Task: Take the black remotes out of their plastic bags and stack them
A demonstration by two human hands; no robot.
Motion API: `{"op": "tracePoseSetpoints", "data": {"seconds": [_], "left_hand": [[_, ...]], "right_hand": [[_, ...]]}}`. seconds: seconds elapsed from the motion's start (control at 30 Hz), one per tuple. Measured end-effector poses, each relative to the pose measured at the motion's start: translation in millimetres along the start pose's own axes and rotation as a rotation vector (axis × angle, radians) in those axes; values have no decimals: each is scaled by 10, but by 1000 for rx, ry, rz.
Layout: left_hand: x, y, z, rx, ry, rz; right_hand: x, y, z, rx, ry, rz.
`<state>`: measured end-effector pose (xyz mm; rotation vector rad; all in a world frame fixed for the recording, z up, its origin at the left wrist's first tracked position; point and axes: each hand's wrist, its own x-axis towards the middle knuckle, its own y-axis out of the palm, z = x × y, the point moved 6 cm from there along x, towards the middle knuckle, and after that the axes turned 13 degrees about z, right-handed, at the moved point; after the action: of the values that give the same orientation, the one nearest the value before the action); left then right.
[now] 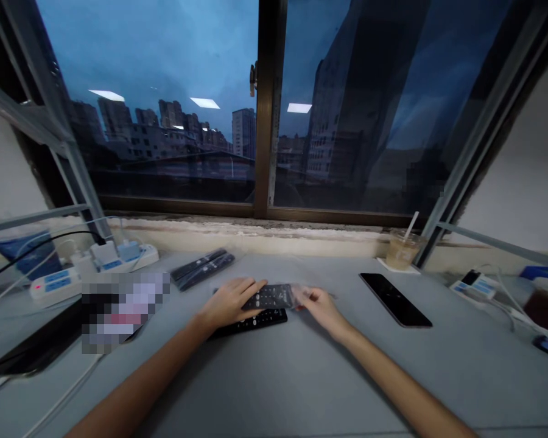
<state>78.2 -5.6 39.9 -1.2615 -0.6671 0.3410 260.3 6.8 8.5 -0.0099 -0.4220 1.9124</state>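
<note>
My left hand [232,302] is wrapped over a black remote control [274,297] that sits in a clear plastic sleeve. At the sleeve's right end, my right hand [318,309] pinches the loose plastic [301,295] between thumb and fingers. A second black remote control [265,321] lies on the table just below, partly covered by my left hand and the first remote. Farther back on the left, more black remotes in clear wrapping [203,267] rest side by side.
A dark phone [395,300] lies to the right, with a plastic drink cup and straw [400,249] behind it. On the left are a power strip [55,286] with chargers, cables, and phones [45,340]. Another power strip [475,285] stands far right. A window rises behind the table.
</note>
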Motion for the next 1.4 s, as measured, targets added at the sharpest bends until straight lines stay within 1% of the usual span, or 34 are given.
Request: {"op": "tracePoseSetpoints", "data": {"seconds": [0.1,0.17,0.3,0.37,0.5,0.7,0.77,0.8,0.9,0.97,1.03,1.1,1.17,1.27,1.33,1.4], "left_hand": [[15,30,-38,2,23,-9],[20,44,-45,46,39,-2],[29,38,-31,165,52,51],[31,16,0,209,34,87],[15,-56,122,259,-34,122],[-46,-111,330,273,-123,91],[-69,-112,384,274,-161,64],[-81,-109,407,269,-180,49],[-115,-98,482,238,-245,10],[-139,-93,533,217,-290,-8],[-161,-90,583,199,-333,-9],[-188,-100,639,171,-389,-11],[-222,-131,697,123,-463,-33],[-261,-168,749,26,-541,-60],[-248,-153,728,-40,-520,-38],[-201,-111,655,-94,-448,8]], "right_hand": [[-34,41,79,41,15,71],[-55,65,131,35,13,122],[-59,87,190,-96,-47,179],[-39,93,191,-139,-76,189],[6,68,193,-136,-96,171],[-21,-101,283,-43,-68,71],[-40,-195,300,24,-63,-3],[-51,-267,295,69,-61,-77],[-114,-550,216,219,-43,-395],[-152,-716,140,324,-47,-555],[-166,-838,60,420,-51,-639],[-161,-899,-35,504,-17,-670],[-145,-888,-127,578,27,-670],[-110,-749,-216,667,64,-638],[-75,-591,-245,713,96,-574],[-38,-414,-251,755,129,-466]]}}
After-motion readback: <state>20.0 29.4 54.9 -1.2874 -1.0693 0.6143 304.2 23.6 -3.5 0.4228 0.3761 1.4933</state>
